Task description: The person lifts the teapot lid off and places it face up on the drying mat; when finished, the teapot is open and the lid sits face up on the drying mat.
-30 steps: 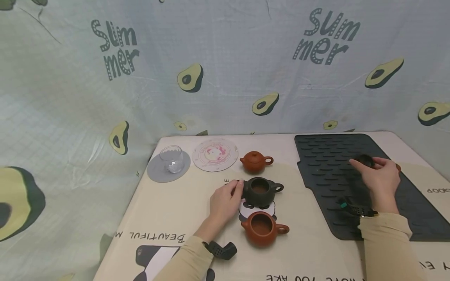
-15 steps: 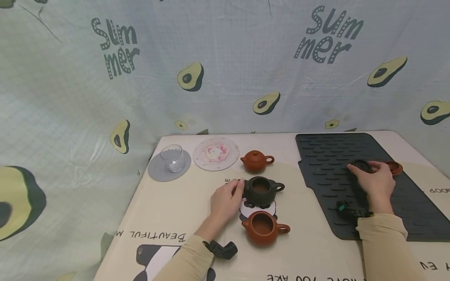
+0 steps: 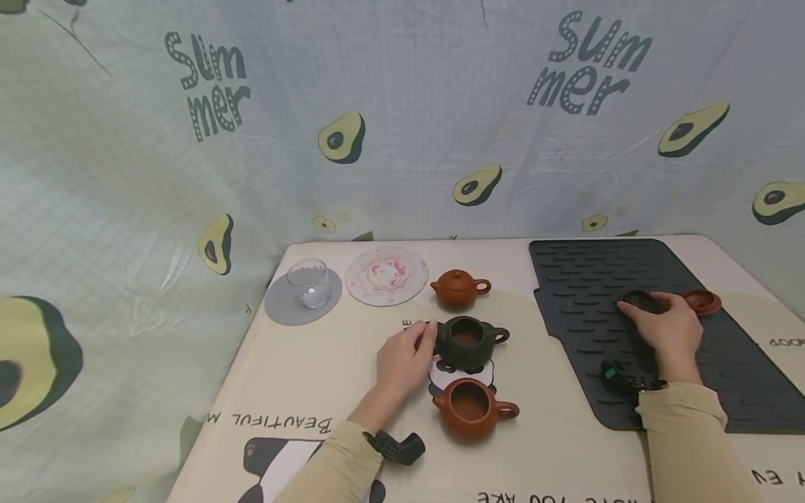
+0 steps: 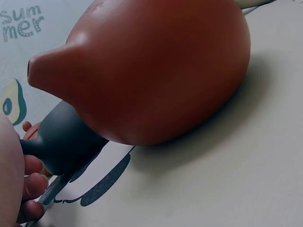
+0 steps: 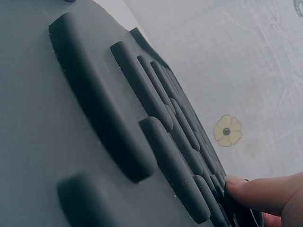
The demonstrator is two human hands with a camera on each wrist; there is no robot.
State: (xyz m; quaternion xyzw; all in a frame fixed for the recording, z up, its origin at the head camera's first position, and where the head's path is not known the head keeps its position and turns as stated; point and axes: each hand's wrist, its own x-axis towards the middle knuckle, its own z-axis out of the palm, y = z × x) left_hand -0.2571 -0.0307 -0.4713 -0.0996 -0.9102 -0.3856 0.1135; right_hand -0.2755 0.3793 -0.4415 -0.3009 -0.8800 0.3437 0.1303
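In the head view my left hand (image 3: 402,363) pinches the spout side of a lidless dark teapot (image 3: 464,355). The left wrist view shows fingers (image 4: 35,185) beside that dark spout. Nearer to me stands a lidless reddish-brown teapot (image 3: 470,423), its spout towards the left. On the right, my right hand (image 3: 673,332) pinches a round dark teapot lid (image 3: 640,300), its hollow side up, low at the ribbed black mat (image 3: 578,307); whether it touches the mat I cannot tell. A reddish-brown lid (image 3: 703,302) lies hollow side up just right of that hand.
A smaller lidded reddish-brown teapot (image 3: 458,290) stands behind the dark one. Back left are a patterned round coaster (image 3: 386,276) and a grey round coaster (image 3: 283,304) bearing a clear glass cup (image 3: 308,283). A printed curtain (image 3: 402,84) hangs behind the table.
My right hand has lowered and shifted slightly left with the dark lid, which has turned hollow side up. The reddish-brown lid has come into fuller view. My left hand stays on the dark teapot.
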